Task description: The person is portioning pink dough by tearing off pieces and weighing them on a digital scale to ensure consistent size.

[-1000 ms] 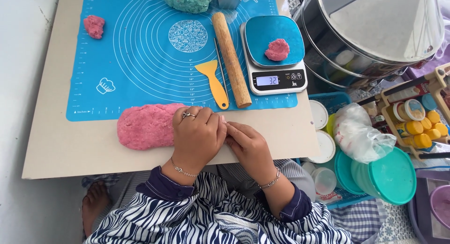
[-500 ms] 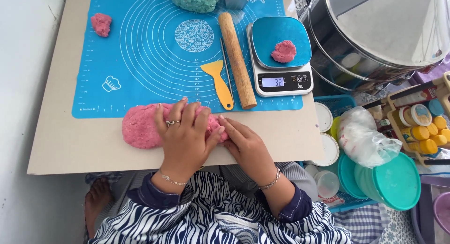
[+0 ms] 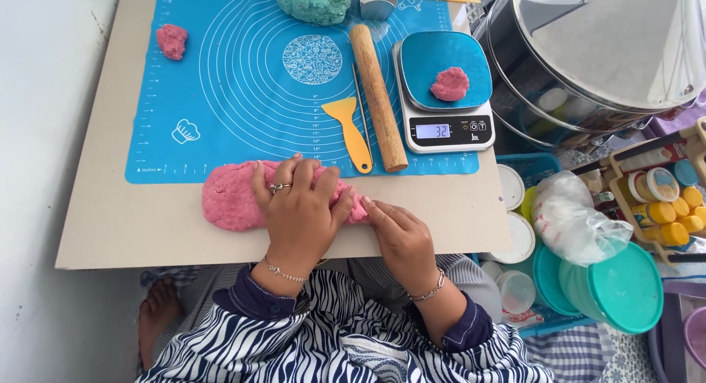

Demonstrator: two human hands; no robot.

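rolling pin [image 3: 377, 96] left of scale [image 3: 447, 92]

Both hands sit at the near edge of the board [image 3: 95, 228], the left hand [image 3: 298, 214] spread on the long pink dough [image 3: 228, 203] and the right hand [image 3: 401, 240] against its right end. Straight ahead, the yellow scraper [image 3: 351, 129] and the wooden rolling pin [image 3: 377, 96] bar the way right, with the scale [image 3: 448, 126] just beyond them. The middle of the blue mat [image 3: 220, 81] lies open up to the green dough [image 3: 315, 2] at the far edge. A small pink lump [image 3: 171, 40] marks the far left corner. The board's left strip is bare. Off the right edge, tubs and a steel pot [image 3: 610, 52] crowd close.
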